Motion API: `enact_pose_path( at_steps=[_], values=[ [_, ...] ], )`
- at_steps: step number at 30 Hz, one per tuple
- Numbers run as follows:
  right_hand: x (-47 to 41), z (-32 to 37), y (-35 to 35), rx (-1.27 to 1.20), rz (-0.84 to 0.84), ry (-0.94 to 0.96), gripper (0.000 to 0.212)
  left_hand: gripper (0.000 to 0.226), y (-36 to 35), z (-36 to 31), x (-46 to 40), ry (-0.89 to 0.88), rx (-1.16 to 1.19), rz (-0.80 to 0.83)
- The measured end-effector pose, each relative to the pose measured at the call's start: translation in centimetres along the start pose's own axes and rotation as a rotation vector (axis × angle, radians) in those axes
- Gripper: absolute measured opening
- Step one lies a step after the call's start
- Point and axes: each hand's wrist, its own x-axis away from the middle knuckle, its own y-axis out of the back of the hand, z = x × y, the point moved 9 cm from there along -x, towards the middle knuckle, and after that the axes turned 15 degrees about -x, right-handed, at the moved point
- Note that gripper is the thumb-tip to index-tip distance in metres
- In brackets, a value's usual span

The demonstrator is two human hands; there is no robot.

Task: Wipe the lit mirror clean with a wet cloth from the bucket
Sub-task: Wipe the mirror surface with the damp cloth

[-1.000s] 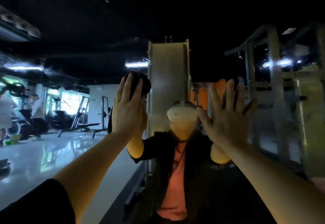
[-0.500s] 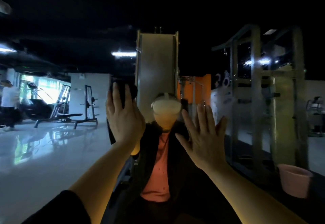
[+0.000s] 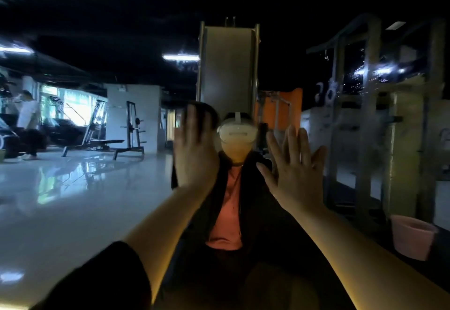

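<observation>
A dark wet cloth point(image 3: 205, 112) lay flat under the left hand's point(image 3: 194, 154) straight fingers, pressed against the large wall mirror point(image 3: 73, 188) for wiping, while the right hand point(image 3: 294, 171), at three o'clock, spread wide and held nothing, probably steadying, and a pink plastic bucket point(image 3: 411, 239) waited at four o'clock.

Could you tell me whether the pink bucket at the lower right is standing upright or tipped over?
Upright. The pink bucket stands on its base with its open rim facing up, seen at the lower right of the mirror. Whether it holds water cannot be told.
</observation>
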Motion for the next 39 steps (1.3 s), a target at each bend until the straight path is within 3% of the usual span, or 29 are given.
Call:
enact_pose_path(
  at_steps=[2,4,9,11,15,18,20,22,24,28,32,33,37,39],
  values=[
    [0.2,-0.2,0.2,0.005,0.011,0.009,0.073,0.079,-0.9,-4.4,3.7,-0.276,0.010,0.022],
    [0.4,-0.3,0.3,0.021,0.017,0.039,0.073,0.072,-1.3,-4.0,6.4,-0.336,0.024,0.045],
    [0.6,-0.8,1.1,0.013,-0.028,0.150,0.074,0.062,-1.3,3.1,3.9,0.164,0.104,0.069],
    [0.8,-0.9,1.8,0.000,-0.070,0.205,0.072,0.063,-0.9,1.1,0.9,0.201,0.084,0.018],
    [1.7,-1.8,2.6,-0.012,-0.112,0.306,0.066,0.073,-0.8,-7.4,0.1,-0.088,0.092,-0.035],
    [2.4,-3.8,3.3,-0.028,-0.125,0.324,0.061,0.076,-1.3,-7.7,3.1,-0.219,0.056,-0.028],
    [2.9,-5.2,3.9,-0.039,-0.148,0.337,0.058,0.072,-1.3,-5.5,3.3,-0.112,0.037,0.002],
    [3.2,-6.6,4.7,-0.039,-0.175,0.348,0.055,0.066,-0.9,-4.1,1.5,0.158,0.102,0.034],
    [3.3,-8.1,5.5,-0.047,-0.200,0.336,0.052,0.065,-0.4,-6.2,-0.6,0.288,0.131,0.024],
    [3.6,-10.6,5.7,-0.040,-0.203,0.282,0.054,0.080,-0.9,-14.4,0.2,-0.039,0.076,-0.041],
    [4.2,-10.8,5.1,-0.057,-0.214,0.255,0.060,0.077,-1.4,-13.6,3.4,-0.291,0.009,-0.042],
    [4.2,-10.7,5.1,-0.062,-0.222,0.248,0.060,0.078,-1.2,-11.9,3.0,-0.254,0.000,-0.033],
    [4.3,-10.6,5.4,-0.074,-0.237,0.229,0.058,0.066,-0.1,-7.8,-1.2,0.215,0.147,0.017],
    [4.3,-10.4,5.4,-0.073,-0.238,0.216,0.058,0.065,0.2,-10.9,-1.7,0.142,0.108,-0.040]
  ],
)
